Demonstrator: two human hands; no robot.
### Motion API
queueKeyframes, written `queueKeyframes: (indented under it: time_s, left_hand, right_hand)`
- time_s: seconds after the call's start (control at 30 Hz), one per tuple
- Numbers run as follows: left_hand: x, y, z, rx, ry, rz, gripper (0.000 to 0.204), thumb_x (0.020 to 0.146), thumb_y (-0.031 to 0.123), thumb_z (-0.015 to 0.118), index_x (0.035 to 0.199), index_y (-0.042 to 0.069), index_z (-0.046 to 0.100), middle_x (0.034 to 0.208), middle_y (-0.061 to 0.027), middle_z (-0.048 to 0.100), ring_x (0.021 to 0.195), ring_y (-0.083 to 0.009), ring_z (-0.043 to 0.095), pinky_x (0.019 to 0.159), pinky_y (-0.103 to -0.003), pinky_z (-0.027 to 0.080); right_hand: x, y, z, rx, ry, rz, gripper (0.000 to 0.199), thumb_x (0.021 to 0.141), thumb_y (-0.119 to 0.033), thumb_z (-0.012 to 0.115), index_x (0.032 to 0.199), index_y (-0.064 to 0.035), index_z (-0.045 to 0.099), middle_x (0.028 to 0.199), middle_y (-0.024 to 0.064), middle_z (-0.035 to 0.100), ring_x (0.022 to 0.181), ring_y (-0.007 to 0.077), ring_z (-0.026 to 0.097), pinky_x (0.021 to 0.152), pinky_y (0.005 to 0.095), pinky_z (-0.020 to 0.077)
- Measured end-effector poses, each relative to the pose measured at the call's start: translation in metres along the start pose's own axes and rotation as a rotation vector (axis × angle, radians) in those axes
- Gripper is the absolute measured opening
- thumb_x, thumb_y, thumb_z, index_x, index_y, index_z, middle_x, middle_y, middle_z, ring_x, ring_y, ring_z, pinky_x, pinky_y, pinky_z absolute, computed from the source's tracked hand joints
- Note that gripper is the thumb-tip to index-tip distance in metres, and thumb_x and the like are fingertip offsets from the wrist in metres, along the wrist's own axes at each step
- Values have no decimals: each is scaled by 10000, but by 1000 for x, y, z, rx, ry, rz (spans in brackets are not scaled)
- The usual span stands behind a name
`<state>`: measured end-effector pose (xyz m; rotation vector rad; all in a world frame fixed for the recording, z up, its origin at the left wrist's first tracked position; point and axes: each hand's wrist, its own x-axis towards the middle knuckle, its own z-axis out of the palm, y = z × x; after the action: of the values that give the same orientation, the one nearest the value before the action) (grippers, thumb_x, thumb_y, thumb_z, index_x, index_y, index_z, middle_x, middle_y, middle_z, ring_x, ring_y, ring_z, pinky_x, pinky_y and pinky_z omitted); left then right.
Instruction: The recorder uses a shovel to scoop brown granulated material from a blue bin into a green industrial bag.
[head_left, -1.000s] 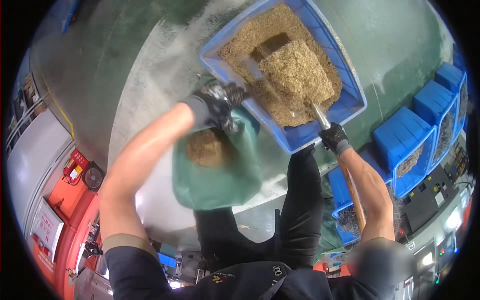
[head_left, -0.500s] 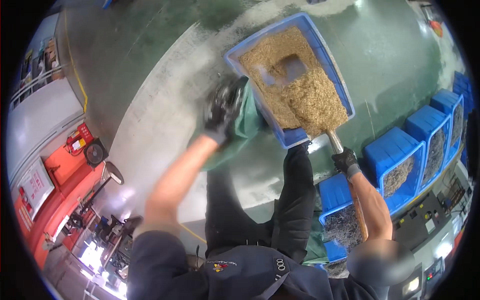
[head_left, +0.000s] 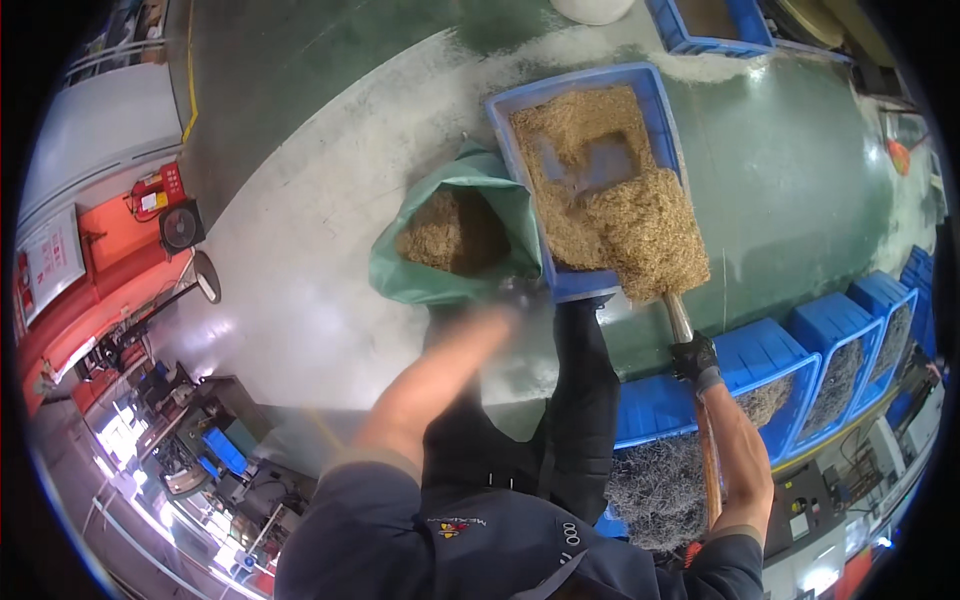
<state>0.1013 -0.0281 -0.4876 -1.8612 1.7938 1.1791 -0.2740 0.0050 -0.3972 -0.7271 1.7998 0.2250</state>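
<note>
1. On the green shop floor (head_left: 800, 200), one blue crate (head_left: 655, 120) of tan shavings lay directly ahead of the person, its long axis running away from them.
2. One green sack (head_left: 440, 280) stood open just left of the crate, touching its near left corner, and was partly filled with the same tan material.
3. At least four blue bins (head_left: 830, 330) sat in a row to the person's right; a further blue crate lay at the top edge of view.
4. One shovel (head_left: 660, 235), heaped with shavings, rested over the crate's near right corner. Its handle ran down and to the right towards the person.
5. The right hand (head_left: 697, 358), gloved in black, was closed round the handle just behind the blade; nothing else was in it.
6. The left hand (head_left: 500, 315) was blurred near the sack's mouth, at the crate's near edge. Whether it gripped anything could not be determined.
7. The sack mouth lay left of the loaded blade, across the crate's near corner. The left hand was the nearer to the sack, the right to the shovel.
</note>
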Motion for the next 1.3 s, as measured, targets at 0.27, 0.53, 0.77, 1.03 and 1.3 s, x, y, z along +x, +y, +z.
queueKeyframes:
  time_s: [0.27, 0.53, 0.77, 1.03, 1.3]
  left_hand:
    - [-85, -39, -154, -172, 813, 25, 580, 831, 260, 602, 1333, 48, 404, 1326, -206, 438, 1234, -358, 407, 1048, -425, 312]
    - [-111, -180, -152, -86, 784, -389, 561, 824, 438, 553, 1226, 48, 522, 1212, -198, 544, 1134, -356, 497, 972, -428, 390]
    - [-89, -192, -144, -285, 663, -347, 402, 895, 415, 453, 931, 79, 671, 947, -171, 646, 879, -362, 602, 788, -447, 467]
    - [-83, -222, -134, -442, 657, -129, 311, 908, 317, 450, 897, 78, 648, 926, -156, 636, 837, -360, 592, 739, -443, 464]
    - [-83, -288, -100, -802, 816, 126, 232, 907, 183, 455, 1002, 80, 640, 1015, -174, 617, 946, -334, 584, 833, -403, 465]
  right_hand:
    - [-50, -19, -7, -128, 52, 12, 256, 760, -163, 601, 933, 26, 598, 596, 139, 611, 460, 225, 609, 420, 363, 483]
    - [-111, -71, 34, -144, 24, -24, 206, 774, -151, 592, 897, 14, 599, 593, 136, 612, 468, 222, 620, 423, 356, 489]
    - [-129, -123, 85, -580, -20, -124, 277, 734, -243, 642, 884, -11, 628, 613, 130, 637, 526, 226, 643, 525, 362, 521]
    - [-107, -207, 162, -469, -150, -3, 199, 713, -160, 655, 830, -7, 608, 584, 90, 581, 457, 186, 576, 391, 335, 455]
    - [-30, -280, 247, -1380, -459, -92, 253, 742, -248, 636, 866, -35, 695, 727, 128, 680, 626, 225, 670, 585, 367, 528]
